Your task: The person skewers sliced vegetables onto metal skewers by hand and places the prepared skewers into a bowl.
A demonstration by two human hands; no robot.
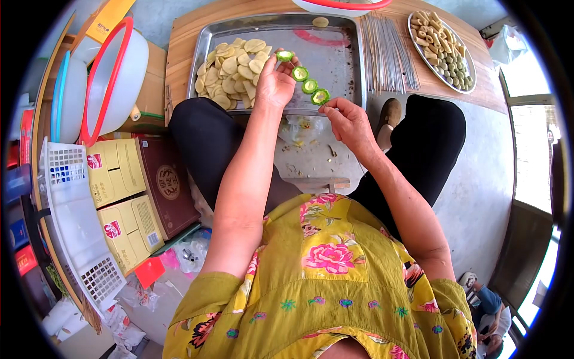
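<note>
Green-rimmed bitter melon slices [310, 86] line up in a slanting row over the metal tray [358, 66], seemingly threaded on a skewer too thin to see clearly. At the near end of the row, my right hand [350, 124] pinches with thumb and fingers closed. My left hand [277, 85] is at the upper end, its fingertips around a separate bitter melon slice [284, 55], palm turned up. Beside that hand, on the tray's left side, lies a heap of pale potato slices [230, 72]. One pale slice [320, 22] is at the tray's far edge.
Thin metal skewers [388, 54] lie right of the tray on the wooden table [487, 90]. Farther right, an oval plate [472, 75] holds tube-shaped pieces and green balls. Red-rimmed basins [122, 78], boxes [122, 173] and a white basket [75, 209] crowd the left.
</note>
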